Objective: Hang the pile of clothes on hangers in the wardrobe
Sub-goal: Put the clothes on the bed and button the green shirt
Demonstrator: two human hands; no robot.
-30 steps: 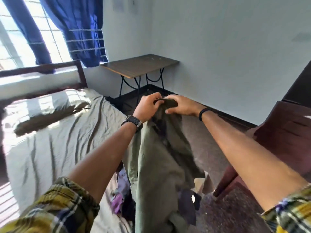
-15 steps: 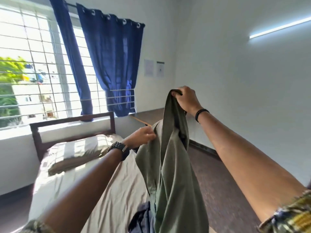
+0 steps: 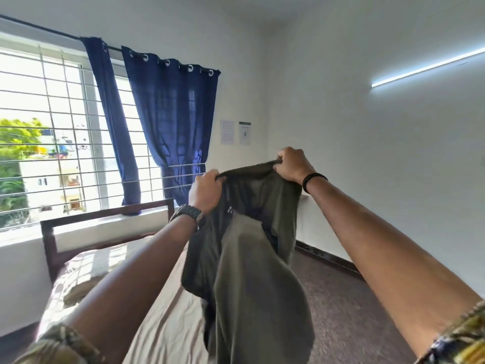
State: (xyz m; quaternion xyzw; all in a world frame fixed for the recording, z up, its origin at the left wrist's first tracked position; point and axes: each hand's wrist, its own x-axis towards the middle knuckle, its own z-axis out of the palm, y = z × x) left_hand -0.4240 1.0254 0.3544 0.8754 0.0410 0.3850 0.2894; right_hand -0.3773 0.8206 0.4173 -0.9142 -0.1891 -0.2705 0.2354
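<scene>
An olive-green garment (image 3: 252,279) hangs in the air in front of me, above the bed's edge. My left hand (image 3: 206,191) grips the left end of its top edge, and my right hand (image 3: 292,165) grips the right end, a little higher. The top edge is stretched open between the two hands, and the rest of the cloth falls down out of the frame. No hanger, wardrobe or clothes pile is in view.
A bed (image 3: 162,316) with a beige sheet and a dark wooden headboard (image 3: 105,214) lies at the lower left. Behind it are a barred window (image 3: 52,143) and blue curtains (image 3: 170,122). Brown floor (image 3: 354,316) and a white wall (image 3: 380,166) lie to the right.
My left hand has risen from the garment's lower edge to its top edge. Both hands now spread the top apart. The view has tilted upward.
</scene>
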